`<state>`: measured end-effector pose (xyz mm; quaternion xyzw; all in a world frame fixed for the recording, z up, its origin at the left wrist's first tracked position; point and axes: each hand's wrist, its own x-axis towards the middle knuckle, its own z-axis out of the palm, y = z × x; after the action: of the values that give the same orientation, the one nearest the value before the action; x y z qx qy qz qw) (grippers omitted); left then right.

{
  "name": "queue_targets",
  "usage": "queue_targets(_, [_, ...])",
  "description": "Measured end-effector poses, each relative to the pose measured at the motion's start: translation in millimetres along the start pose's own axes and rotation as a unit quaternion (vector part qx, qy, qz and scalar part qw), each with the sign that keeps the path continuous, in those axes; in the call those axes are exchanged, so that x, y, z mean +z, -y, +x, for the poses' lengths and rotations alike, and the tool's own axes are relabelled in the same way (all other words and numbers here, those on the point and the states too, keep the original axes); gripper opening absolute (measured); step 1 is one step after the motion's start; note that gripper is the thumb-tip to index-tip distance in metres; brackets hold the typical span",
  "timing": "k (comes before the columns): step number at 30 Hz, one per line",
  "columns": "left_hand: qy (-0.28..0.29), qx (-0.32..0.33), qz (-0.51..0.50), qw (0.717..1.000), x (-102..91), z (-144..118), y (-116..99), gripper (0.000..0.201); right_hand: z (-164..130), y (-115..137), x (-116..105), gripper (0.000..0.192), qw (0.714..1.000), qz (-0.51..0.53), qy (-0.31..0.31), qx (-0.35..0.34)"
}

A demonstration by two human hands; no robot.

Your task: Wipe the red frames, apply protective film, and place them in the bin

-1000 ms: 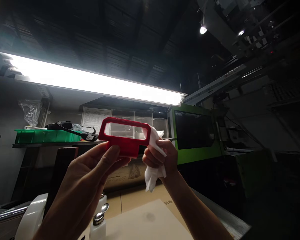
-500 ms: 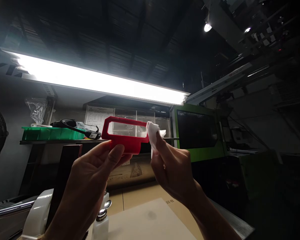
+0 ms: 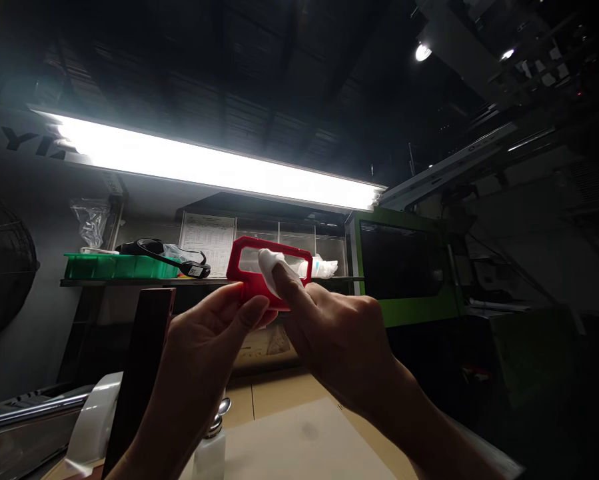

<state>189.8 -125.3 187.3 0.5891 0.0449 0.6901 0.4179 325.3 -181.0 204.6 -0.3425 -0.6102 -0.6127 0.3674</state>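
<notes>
I have the red frame (image 3: 252, 283) pinched at its lower edge in my left hand (image 3: 214, 333), thumb and fingers closed on it, held up at eye level against the strip light (image 3: 219, 167). My right hand (image 3: 339, 333) holds a white wipe (image 3: 269, 263), wrapped over the forefinger and pressed on the clear window inside the frame, left of its middle. Judging by that, the wiping is under way: the wipe is on the pane, but I cannot tell how much of the pane is already clean or what remains.

Half a second ago the wipe sat at the frame's right end; it has since moved left onto the window, and the frame has shifted right in view.

Below, on the desk (image 3: 299, 440), stands a pump bottle (image 3: 212, 443). On the far left, a shelf carries a green tray (image 3: 119, 267).
</notes>
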Motion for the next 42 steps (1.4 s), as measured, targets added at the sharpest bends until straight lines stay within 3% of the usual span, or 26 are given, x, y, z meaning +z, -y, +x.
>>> queue_targets(8, [0.040, -0.018, 0.002, 0.999, -2.3, 2.6, 1.3, 0.022, 6.3, 4.6, 1.2, 0.042, 0.997, 0.053, 0.058, -0.020])
queue_targets(14, [0.075, -0.013, 0.000, 0.997, -13.6, 3.3, 3.9, 0.020, 4.4, 4.6, -6.3, 0.040, 0.988, 0.148, 0.028, -0.043])
queue_targets(19, [0.042, -0.030, -0.010, 0.999, -12.6, 3.9, 3.1, 0.022, 0.0, -4.8, -7.6, 0.041, 0.994, 0.103, 0.030, 0.008])
queue_targets(25, [0.043, -0.026, -0.007, 0.999, -11.0, 4.0, 1.2, 0.022, 1.0, -5.3, 0.6, 0.037, 0.997, 0.066, 0.032, 0.007])
queue_targets(31, [0.044, -0.029, -0.014, 0.998, -17.3, 3.0, 4.4, 0.021, -6.3, -5.9, -2.5, 0.043, 0.969, 0.236, 0.077, -0.011])
queue_targets(34, [0.027, -0.026, -0.035, 0.999, -19.5, 3.1, 5.4, 0.020, -11.1, -11.0, -6.0, 0.045, 0.952, 0.300, 0.064, -0.001])
queue_targets(37, [0.024, -0.031, -0.041, 0.998, -19.1, 2.9, 4.9, 0.021, -11.6, -13.2, -5.6, 0.042, 0.969, 0.247, 0.022, 0.007])
queue_targets(42, [0.038, -0.037, -0.035, 0.998, -15.9, 1.3, 3.3, 0.018, -3.9, -8.2, 1.9, 0.038, 0.991, 0.131, 0.015, 0.001])
